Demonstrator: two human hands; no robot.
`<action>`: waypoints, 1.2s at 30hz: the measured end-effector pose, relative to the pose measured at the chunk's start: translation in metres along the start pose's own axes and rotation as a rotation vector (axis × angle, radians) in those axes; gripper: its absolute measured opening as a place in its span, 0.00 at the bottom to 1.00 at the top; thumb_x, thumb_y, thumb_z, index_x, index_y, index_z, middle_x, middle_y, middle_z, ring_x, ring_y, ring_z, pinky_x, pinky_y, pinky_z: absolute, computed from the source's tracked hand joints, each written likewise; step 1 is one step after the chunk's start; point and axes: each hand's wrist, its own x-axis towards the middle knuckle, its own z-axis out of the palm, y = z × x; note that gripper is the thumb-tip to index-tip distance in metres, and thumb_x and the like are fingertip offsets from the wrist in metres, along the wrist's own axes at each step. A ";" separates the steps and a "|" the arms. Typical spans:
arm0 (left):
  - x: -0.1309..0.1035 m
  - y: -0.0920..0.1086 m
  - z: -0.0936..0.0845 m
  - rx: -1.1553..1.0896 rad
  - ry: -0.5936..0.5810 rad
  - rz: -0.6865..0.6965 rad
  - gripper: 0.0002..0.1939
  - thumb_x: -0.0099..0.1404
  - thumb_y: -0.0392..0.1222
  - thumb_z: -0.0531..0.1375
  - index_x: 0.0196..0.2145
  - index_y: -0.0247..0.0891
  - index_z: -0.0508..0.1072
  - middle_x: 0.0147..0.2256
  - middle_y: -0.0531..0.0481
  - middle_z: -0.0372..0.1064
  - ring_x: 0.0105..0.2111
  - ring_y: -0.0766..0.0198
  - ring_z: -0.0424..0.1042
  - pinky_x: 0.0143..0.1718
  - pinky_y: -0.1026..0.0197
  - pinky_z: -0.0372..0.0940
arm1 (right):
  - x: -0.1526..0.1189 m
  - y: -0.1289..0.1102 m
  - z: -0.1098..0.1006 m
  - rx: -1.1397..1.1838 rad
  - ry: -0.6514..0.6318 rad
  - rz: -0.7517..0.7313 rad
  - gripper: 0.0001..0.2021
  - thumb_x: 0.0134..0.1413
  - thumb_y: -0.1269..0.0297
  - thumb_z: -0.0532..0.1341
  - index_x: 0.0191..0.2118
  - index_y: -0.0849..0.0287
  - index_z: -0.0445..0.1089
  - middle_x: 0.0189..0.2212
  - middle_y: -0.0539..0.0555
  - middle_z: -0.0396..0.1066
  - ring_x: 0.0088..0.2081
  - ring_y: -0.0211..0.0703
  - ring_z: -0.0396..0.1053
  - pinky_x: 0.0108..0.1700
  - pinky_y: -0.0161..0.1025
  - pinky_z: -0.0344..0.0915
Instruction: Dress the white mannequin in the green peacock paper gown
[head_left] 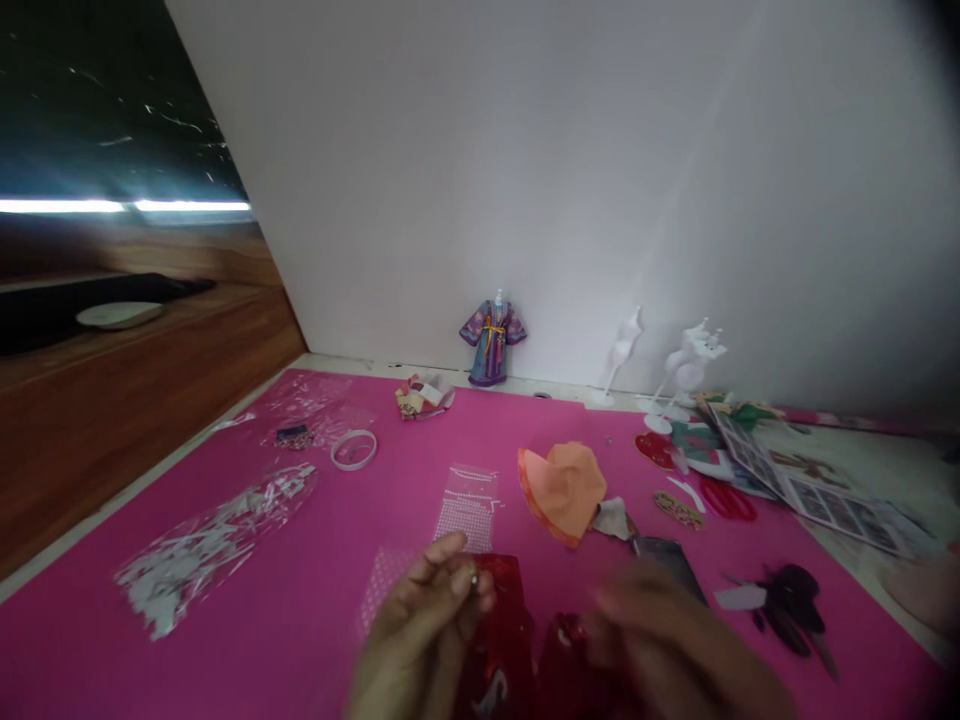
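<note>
left hand [420, 625]: pinching tiny shiny piece [474, 578] at its 2 o'clock | right hand [660, 620]: blurred, cannot tell its grip | red material [508, 610]: between hands, left hand's 3 o'clock | orange cloth [566, 490]: right hand's 11 o'clock

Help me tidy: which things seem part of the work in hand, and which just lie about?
Likely in use:
small shiny piece, in left hand
red glossy material
perhaps the dotted sheet

Apparently lying about:
white ring
orange cloth
bag of white pieces
purple robe
</note>
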 end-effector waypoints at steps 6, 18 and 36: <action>0.027 -0.022 -0.012 -0.120 -0.065 -0.223 0.19 0.49 0.31 0.70 0.40 0.35 0.72 0.30 0.49 0.75 0.31 0.63 0.76 0.38 0.61 0.69 | 0.042 0.016 0.056 0.061 -0.036 -0.087 0.04 0.54 0.69 0.62 0.34 0.53 0.73 0.28 0.47 0.76 0.29 0.36 0.74 0.32 0.29 0.70; 0.048 -0.038 -0.026 -0.147 -0.019 -0.251 0.15 0.52 0.30 0.69 0.37 0.35 0.72 0.33 0.45 0.76 0.38 0.56 0.77 0.49 0.54 0.67 | 0.041 0.050 0.081 -0.191 -0.029 -0.258 0.07 0.61 0.69 0.57 0.33 0.55 0.70 0.26 0.49 0.72 0.29 0.38 0.70 0.32 0.33 0.64; 0.121 -0.035 -0.098 1.576 -0.336 0.707 0.12 0.67 0.37 0.52 0.40 0.40 0.75 0.42 0.41 0.71 0.43 0.54 0.70 0.46 0.52 0.66 | 0.137 0.177 0.132 -0.347 -0.388 0.346 0.12 0.61 0.60 0.60 0.31 0.62 0.70 0.29 0.49 0.72 0.33 0.38 0.71 0.39 0.41 0.69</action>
